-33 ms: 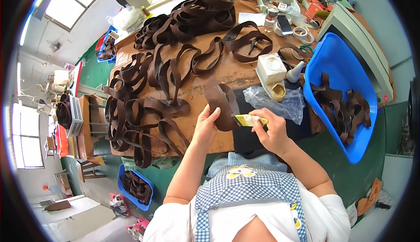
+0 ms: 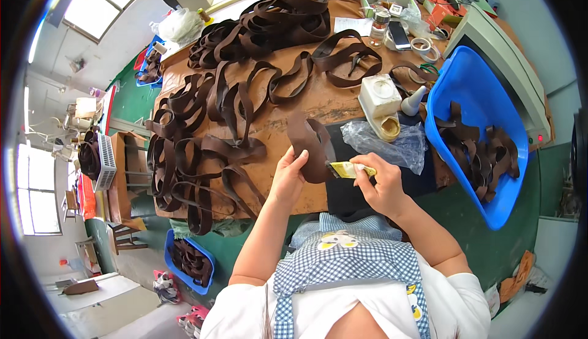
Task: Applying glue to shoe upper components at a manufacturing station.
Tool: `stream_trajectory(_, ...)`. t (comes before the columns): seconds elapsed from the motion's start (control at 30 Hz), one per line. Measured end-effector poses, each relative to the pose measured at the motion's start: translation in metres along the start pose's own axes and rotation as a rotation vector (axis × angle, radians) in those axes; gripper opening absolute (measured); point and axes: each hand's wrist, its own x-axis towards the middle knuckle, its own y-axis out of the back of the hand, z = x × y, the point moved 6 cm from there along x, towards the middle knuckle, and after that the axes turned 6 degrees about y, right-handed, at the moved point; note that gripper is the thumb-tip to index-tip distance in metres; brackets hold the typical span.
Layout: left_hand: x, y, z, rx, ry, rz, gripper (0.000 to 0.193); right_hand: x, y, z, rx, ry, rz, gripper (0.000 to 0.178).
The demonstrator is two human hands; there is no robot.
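Note:
A dark brown leather-like strip (image 2: pixel 315 152), bent into a curve, is pinched in my left hand (image 2: pixel 289 177) over the table's near edge. My right hand (image 2: pixel 381 186) is closed around a yellow-handled brush (image 2: pixel 350 169). Its dark bristles point left, at the strip's right edge; whether they touch it I cannot tell. Just beyond the brush lies a crumpled clear plastic bag (image 2: pixel 392 146). Behind that stand a white square container (image 2: pixel 379 94) with a small round pot (image 2: pixel 389 127) in front of it, and a white nozzle bottle (image 2: pixel 414 101).
Loops of brown strip (image 2: pixel 285 17) cover the table's left and far parts. A tilted blue basket (image 2: pixel 450 155) with strip pieces leans at the right. Farther back are a phone (image 2: pixel 399 35), tape rolls (image 2: pixel 422 46) and a glass jar (image 2: pixel 379 25). Another blue basket (image 2: pixel 205 284) sits on the floor.
The brush has shifted very slightly to the right. Both hands keep their grips, and the rest looks the same.

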Motion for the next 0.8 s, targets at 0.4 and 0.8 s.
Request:
stream_trajectory(0.4, 0.004, 0.017, 0.002, -0.053, 0.097, -0.044, 0.029, 0.002, 0.026, 0.007, -0.004, -0.057, 0.090, 0.012)
stream_trajectory(0.8, -0.011, -0.009, 0.017, 0.163, 0.035, -0.012, 0.030, 0.042, -0.010, 0.006, -0.125, 0.167, -0.149, 0.028)
